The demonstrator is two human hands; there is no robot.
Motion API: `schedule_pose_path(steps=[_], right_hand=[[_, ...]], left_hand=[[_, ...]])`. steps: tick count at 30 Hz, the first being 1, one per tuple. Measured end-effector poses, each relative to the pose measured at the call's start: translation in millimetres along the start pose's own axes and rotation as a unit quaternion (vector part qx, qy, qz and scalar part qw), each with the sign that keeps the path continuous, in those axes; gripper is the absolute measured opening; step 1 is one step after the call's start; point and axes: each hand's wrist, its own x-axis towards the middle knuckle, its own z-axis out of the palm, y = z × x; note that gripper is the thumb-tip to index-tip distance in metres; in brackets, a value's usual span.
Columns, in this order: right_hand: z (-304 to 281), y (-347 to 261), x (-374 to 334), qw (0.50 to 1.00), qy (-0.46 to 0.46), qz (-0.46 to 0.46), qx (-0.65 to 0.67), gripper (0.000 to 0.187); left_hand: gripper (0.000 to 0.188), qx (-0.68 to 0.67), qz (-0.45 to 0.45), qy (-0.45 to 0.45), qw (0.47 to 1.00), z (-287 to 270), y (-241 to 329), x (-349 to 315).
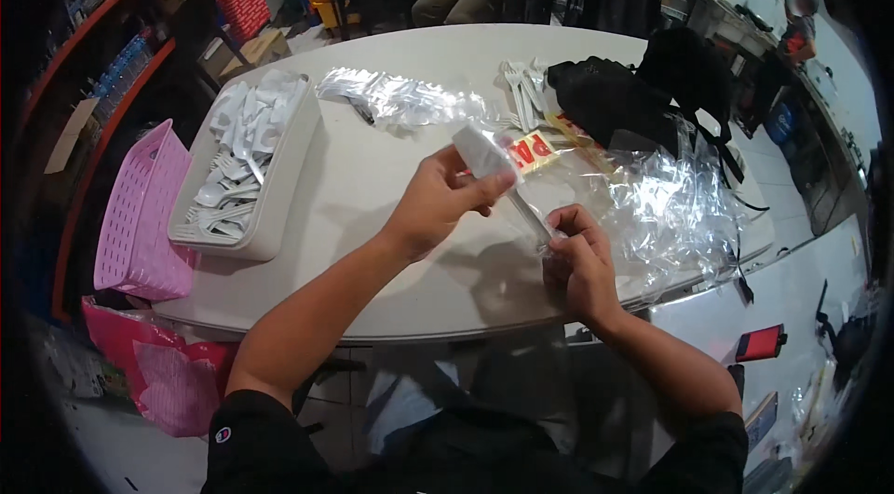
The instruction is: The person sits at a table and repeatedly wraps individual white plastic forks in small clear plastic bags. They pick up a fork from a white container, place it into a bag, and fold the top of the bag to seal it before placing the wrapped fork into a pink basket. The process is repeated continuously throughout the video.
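Above the table's near middle, my left hand (442, 201) is closed on a white folded napkin (482, 151), thumb on top. A narrow pale strip in clear wrap, which looks like a plastic sleeve (531, 215), runs from the napkin to my right hand (579, 261). The fingertips of that hand pinch its lower end. Whether cutlery lies inside cannot be made out. Just beyond are a yellow-and-red printed packet (533, 151) and several white plastic forks (523, 94). To the left, a pale bin (296, 159) holds white plastic spoons, forks and napkins.
Flat clear packets (400, 98) lie at the table's far middle. A black bag (605, 103) and crumpled clear plastic (666, 205) cover the right side. A pink basket (144, 215) stands by the left edge. People are beyond the table.
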Motion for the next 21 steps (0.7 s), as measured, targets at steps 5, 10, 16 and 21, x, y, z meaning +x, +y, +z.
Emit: schedule_pose_path(steps=[5,10,16,21], right_hand=[[9,-3,0,0.995,0.064,-0.062,-0.052,0.018],[6,0,2,0.995,0.045,-0.082,-0.035,0.019],[6,-2,2,0.993,-0.031,-0.076,-0.087,0.014],[6,3,4,0.981,-0.085,-0.042,-0.172,0.010]], left_hand=[[0.032,-0.032,-0.039,-0.039,0.998,30,-8,-10],[0.034,0.029,0.003,-0.023,0.999,29,-9,-5],[0.032,0.013,0.110,0.054,0.992,20,-6,-1],[0.023,-0.252,0.198,0.222,0.921,-35,38,-23]])
